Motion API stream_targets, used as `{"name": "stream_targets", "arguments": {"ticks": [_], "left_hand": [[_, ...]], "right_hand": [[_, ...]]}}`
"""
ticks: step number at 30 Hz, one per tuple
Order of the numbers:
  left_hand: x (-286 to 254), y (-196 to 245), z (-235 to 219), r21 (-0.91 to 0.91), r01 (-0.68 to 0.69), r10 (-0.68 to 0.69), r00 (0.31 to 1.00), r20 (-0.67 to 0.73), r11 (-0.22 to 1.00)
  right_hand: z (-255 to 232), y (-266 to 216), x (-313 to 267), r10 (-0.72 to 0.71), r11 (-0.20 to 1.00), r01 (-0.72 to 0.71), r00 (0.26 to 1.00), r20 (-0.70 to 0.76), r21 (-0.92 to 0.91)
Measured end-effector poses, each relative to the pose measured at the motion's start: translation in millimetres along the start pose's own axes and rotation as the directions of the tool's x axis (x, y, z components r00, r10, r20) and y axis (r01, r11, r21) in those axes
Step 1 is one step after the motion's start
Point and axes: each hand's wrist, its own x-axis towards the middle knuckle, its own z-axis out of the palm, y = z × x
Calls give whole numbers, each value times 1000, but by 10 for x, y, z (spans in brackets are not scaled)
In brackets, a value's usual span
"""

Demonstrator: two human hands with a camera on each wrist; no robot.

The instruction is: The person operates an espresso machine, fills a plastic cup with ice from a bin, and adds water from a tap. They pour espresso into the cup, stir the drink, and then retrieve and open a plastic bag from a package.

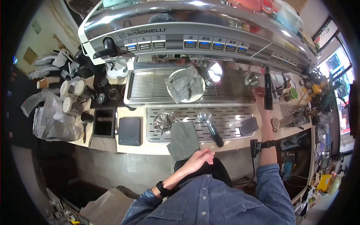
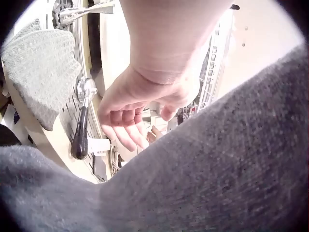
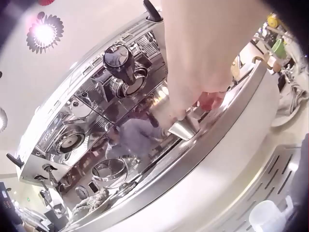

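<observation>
My right hand (image 1: 259, 98) reaches onto the coffee machine's drip grate. Its fingers grip a small metal cup (image 1: 251, 79), which the right wrist view shows tilted beneath the fingertips (image 3: 179, 115). Part of that hand is hidden behind a black portafilter handle (image 1: 267, 90) in the head view. Holding nothing, my left hand (image 1: 203, 156) hovers near the counter's front edge with loosely bent fingers. Beside it a grey cloth (image 1: 185, 139) hangs over the edge, and a portafilter (image 1: 212, 129) with a black handle lies on the slotted tray (image 1: 240, 112).
On the drip grate (image 1: 146, 84) stand a plate with a crumpled grey cloth (image 1: 184, 84) and a shiny metal pitcher (image 1: 214, 72). A black scale (image 1: 129, 131), a knock box (image 1: 104, 122) and jars (image 1: 71, 106) line the left. A folded dark cloth (image 1: 248, 126) lies right.
</observation>
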Motion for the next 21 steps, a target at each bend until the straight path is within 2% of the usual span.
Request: {"name": "stream_targets", "arguments": {"ticks": [1,2,5,6,9,13,16,20,21], "left_hand": [[-10,-3,8,-3,2,-2,1000,-6,1000],[-26,-11,21,-11,-7,7,1000,-21,1000],[-40,-42,42,-8,33,-34,999,-39,999],[-43,-54,50,-6,45,-45,998,-42,999],[-77,-42,95,-49,57,-59,997,-54,997],[-72,-68,89,-42,53,-56,997,-59,998],[-74,-77,79,-30,30,-32,997,-72,999],[-36,-82,83,-10,26,-27,998,-53,1000],[-25,-83,91,-5,26,-26,999,-47,1000]], "right_hand": [[61,79,36,19,996,-21,999,26,87],[96,163,58,15,999,-15,1000,-4,52],[122,203,72,-86,994,87,996,-17,63],[191,257,70,-124,984,131,990,-72,117],[220,362,71,-73,973,84,996,-60,216],[182,217,23,-194,967,208,975,-105,148],[94,-5,-21,-179,982,182,982,-51,46],[73,-16,12,-315,949,316,944,-96,-4],[17,-49,2,-252,967,247,965,-77,-60]]}}
